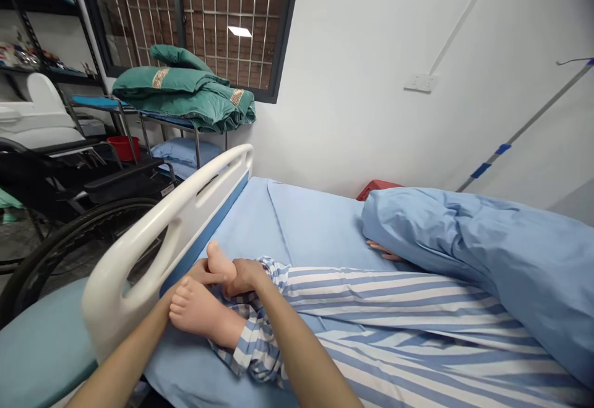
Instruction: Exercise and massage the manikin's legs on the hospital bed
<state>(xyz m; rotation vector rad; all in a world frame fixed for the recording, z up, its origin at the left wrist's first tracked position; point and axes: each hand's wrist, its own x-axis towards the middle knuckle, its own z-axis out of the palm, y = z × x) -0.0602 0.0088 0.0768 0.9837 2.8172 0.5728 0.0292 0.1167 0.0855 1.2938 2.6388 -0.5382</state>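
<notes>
A figure in blue-and-white striped trousers lies along the bed, with two bare, smooth feet at the footboard end. My left hand is closed around the far foot, its fingers along the sole and side. Around the ankle of that same foot, my right hand is wrapped, close to the trouser cuff. The near foot rests on its heel in front of my left wrist, toes pointing up and left. Checked cloth shows at both cuffs. My fingertips are partly hidden behind the far foot.
A white footboard stands just left of the feet. A blue quilt covers the figure's upper part, with a hand showing at its edge. Beyond the footboard are a wheelchair and green folded bedding on a stand.
</notes>
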